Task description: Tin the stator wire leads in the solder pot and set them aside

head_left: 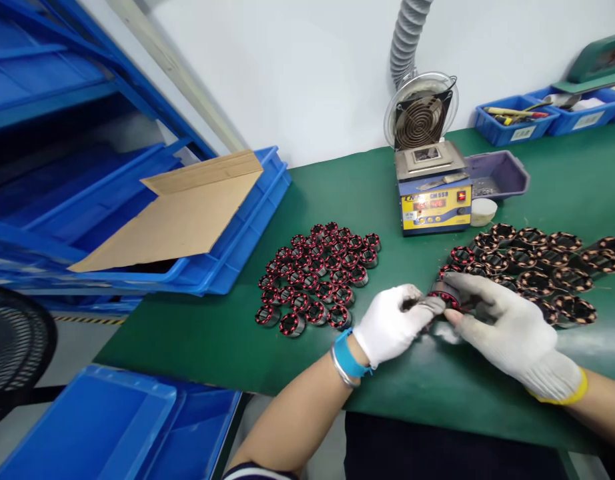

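Observation:
Both my hands wear white knit gloves. My left hand [393, 323] and my right hand [507, 327] meet over the green table [237, 333], together gripping one small round motor stator [445, 295] with red windings. My left fingers pinch its left side, and my right fingers close on its right side. A cluster of several red-wound stators [317, 277] lies to the left of my hands. Another group of stators with copper windings [532, 263] lies just behind my right hand.
A yellow and blue solder pot [434, 190] with a fume fan and grey hose stands behind. A purple tray [497, 175] sits beside it. Blue bins [522, 120] line the back right. A blue crate with cardboard [187, 213] sits left; a blue crate [117, 427] stands below the table edge.

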### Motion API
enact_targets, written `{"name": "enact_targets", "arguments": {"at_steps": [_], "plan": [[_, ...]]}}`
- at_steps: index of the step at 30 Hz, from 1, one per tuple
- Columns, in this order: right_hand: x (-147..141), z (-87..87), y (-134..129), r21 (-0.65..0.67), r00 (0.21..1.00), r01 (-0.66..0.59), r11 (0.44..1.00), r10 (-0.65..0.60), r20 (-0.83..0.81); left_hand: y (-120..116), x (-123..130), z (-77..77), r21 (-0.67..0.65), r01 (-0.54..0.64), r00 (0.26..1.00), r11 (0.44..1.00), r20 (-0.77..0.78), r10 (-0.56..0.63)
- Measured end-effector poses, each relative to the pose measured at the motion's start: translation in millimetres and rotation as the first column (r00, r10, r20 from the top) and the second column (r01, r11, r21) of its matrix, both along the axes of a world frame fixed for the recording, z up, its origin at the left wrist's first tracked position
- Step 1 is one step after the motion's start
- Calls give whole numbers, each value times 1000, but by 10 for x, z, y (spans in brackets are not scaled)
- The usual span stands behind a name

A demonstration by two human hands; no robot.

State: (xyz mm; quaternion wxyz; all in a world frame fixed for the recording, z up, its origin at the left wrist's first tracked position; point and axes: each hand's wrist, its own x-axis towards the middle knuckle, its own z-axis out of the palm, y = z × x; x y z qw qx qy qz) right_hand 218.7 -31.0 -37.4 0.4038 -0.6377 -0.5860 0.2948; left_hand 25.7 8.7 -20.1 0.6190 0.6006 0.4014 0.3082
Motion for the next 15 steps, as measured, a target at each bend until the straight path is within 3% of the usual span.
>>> {"name": "enact_targets", "arguments": {"at_steps": [4, 6, 8, 10, 12, 15], "plan": [[-6, 30, 22, 9, 999, 26, 1000, -25, -24, -11, -121, 89, -27, -123, 979, 992, 162, 126], [-11, 44, 29, 15, 999, 34, 999, -34, -25, 7, -185, 103, 6, -242, 936, 970, 263, 232], [-17, 55, 30, 21, 999, 38, 999, -37, -19, 14, -181, 83, 70, -302, 923, 951, 271, 273], [-19, 63, 28, 24, 999, 28, 999, -28, -25, -6, -119, 60, 117, -233, 965, 965, 148, 215], [-13, 67, 30, 31, 999, 27, 999, -26, -25, -44, -54, 63, 77, -111, 994, 991, 30, 109], [10, 83, 48, 39, 998, 55, 998, -56, 19, -87, -47, 113, -39, -71, 995, 997, 63, 73]]}}
